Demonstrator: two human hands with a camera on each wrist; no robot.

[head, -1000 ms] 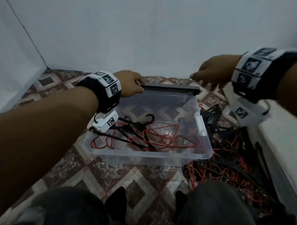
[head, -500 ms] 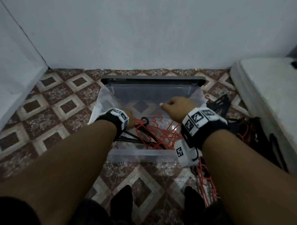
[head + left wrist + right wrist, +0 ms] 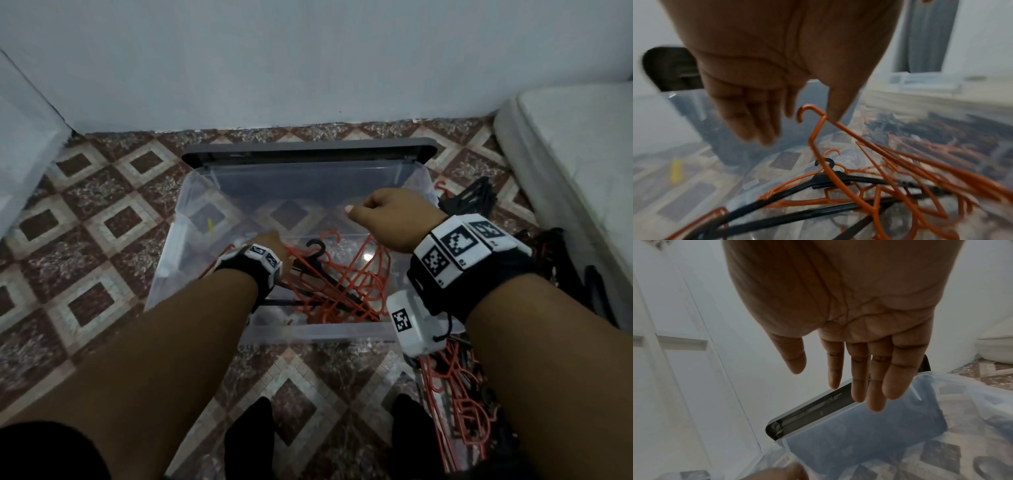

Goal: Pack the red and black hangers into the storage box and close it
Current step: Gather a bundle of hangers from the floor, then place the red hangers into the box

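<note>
A clear storage box (image 3: 318, 334) stands open on the tiled floor, its dark lid (image 3: 308, 150) propped behind it. Red and black hangers (image 3: 342, 287) lie tangled in its near half. My left hand (image 3: 270, 240) is low inside the box over them. In the left wrist view this hand (image 3: 797, 128) has loose, straight fingers, and the thumb tip touches the neck of a red hanger (image 3: 818, 129) above a black hanger (image 3: 830, 177). My right hand (image 3: 387, 219) hovers over the box's middle. It (image 3: 836, 382) holds nothing, fingers straight, near the far wall (image 3: 859, 434) and lid (image 3: 818, 410).
More red and black hangers (image 3: 455, 387) are heaped on the floor right of the box, some black ones (image 3: 476, 198) further back. A white mattress (image 3: 582, 171) runs along the right. White walls close the back and left. A small yellow bit (image 3: 210, 226) lies in the box.
One second ago both hands were up at the lid's edge. They then came down over the hangers. Since half a second ago the right hand has lifted off them; the left stays low.
</note>
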